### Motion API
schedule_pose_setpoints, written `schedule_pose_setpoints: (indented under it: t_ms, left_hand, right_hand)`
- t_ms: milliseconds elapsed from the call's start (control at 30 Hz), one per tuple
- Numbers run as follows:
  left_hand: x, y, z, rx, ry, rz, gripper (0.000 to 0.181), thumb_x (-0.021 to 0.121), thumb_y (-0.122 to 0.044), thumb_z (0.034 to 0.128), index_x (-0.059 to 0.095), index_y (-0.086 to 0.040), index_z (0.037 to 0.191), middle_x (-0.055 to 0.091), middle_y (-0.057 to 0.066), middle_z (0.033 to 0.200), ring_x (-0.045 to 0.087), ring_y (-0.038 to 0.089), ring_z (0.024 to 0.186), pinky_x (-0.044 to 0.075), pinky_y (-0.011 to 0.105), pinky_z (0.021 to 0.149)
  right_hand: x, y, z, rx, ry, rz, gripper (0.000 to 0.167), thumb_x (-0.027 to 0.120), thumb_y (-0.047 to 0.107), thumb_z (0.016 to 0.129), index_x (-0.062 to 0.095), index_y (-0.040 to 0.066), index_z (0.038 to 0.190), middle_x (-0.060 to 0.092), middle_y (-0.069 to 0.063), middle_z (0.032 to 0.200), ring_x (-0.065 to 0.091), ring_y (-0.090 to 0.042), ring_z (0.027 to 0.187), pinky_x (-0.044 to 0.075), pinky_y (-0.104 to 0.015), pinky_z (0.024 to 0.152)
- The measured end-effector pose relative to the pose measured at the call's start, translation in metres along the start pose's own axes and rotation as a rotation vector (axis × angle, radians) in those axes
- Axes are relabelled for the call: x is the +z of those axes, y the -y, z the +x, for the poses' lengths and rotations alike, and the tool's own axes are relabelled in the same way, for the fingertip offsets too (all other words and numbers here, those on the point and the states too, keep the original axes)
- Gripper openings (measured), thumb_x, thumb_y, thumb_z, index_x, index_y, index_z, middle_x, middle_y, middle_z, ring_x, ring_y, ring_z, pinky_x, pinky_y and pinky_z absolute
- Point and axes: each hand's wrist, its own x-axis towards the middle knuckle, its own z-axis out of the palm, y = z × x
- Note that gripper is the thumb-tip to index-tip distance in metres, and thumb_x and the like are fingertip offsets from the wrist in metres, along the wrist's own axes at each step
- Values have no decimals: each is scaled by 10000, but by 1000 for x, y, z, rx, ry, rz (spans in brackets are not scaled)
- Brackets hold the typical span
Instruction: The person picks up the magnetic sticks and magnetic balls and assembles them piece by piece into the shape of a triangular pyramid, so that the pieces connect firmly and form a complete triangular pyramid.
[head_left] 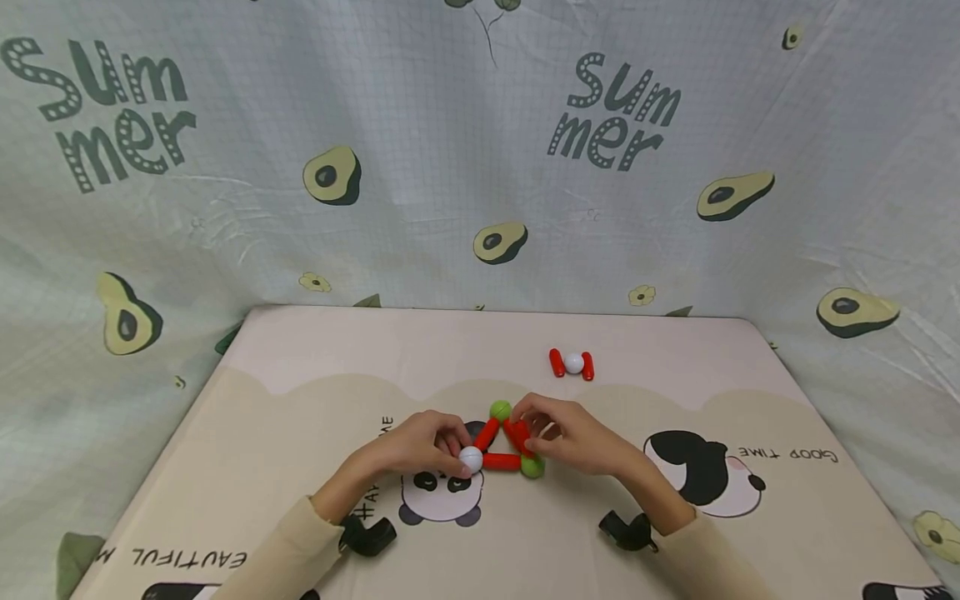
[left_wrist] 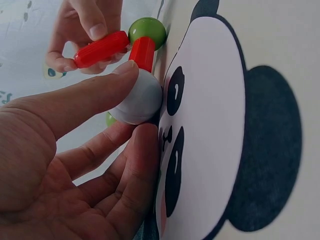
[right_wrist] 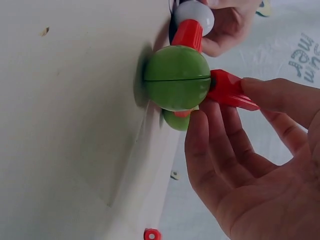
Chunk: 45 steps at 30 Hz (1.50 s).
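In the head view, red rods [head_left: 502,462] and balls form a triangle on the table: a white ball [head_left: 471,459] at left, one green ball [head_left: 501,409] at the top, another [head_left: 532,466] at lower right. My left hand [head_left: 420,443] grips the white ball [left_wrist: 139,100], thumb on top and fingertips beneath. My right hand [head_left: 581,437] pinches a red rod [right_wrist: 230,90] between thumb and fingers; its end meets the lower-right green ball [right_wrist: 177,77]. That rod [left_wrist: 102,49] stands raised off the tabletop in the left wrist view.
Farther back on the table [head_left: 315,350], two red rods [head_left: 557,363] flank a white ball [head_left: 573,363]. A patterned cloth [head_left: 420,108] rises behind the table's back edge. Black wrist devices [head_left: 628,532] sit by both sleeves.
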Motion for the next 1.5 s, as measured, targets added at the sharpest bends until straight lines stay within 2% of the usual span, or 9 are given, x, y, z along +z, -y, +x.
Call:
schedule_pose_setpoints:
  t_ms: [533,700,867,1100,1267,1333,1500]
  left_hand:
    - [-1,0,-1,-16,0,-3,266,862,-184,820,722,-87,1026,672,0,842,601,121,765,493,232,686]
    - [0,0,0,-16,-3,5,262,864,-183,820,724,-95,1022,673,-5,838,602,125,764,493,235,689]
    - [1,1,0,-15,-3,4,255,860,-177,821,723,-103,1023,673,-15,841,608,140,778,499,248,698]
    - [3,2,1,-18,-3,2,245,861,-184,822,725,-116,1014,675,-26,830,616,142,777,499,250,690]
    - [2,3,0,-15,-5,2,252,862,-180,821,725,-109,1020,677,-18,833,613,128,762,502,244,687]
    - [1,3,0,-14,-5,4,255,862,-183,821,727,-108,1024,677,-20,833,612,119,758,500,239,686]
    - [1,3,0,-9,-3,8,252,859,-183,822,727,-109,1023,677,-22,828,611,114,754,498,237,684]
  right_hand:
    - [-2,-2,4,8,11,-30,340,670,90,950,614,145,1280,702,5,1103,645,-143,1022,574,-253,878]
    - [-10,-5,1,25,-16,-3,306,673,101,967,628,114,1270,705,4,1061,655,-128,1001,573,-251,877]
    - [-26,-8,-2,57,-84,-10,284,686,123,978,650,61,1253,711,-54,1088,662,-156,992,570,-252,872]
    - [-63,-21,-3,168,-245,-39,237,681,134,986,672,51,1208,707,-73,1083,668,-209,968,577,-255,818]
    - [-89,-46,2,256,-349,-67,262,648,127,996,654,-5,1222,706,-156,1104,694,-336,955,613,-356,787]
    - [-96,-55,3,294,-364,-72,287,637,118,1000,631,-28,1247,693,-198,1128,689,-369,973,620,-393,804]
    - [-102,-75,9,419,-359,-37,390,623,119,1000,562,-28,1356,645,-252,1215,693,-317,981,626,-390,846]
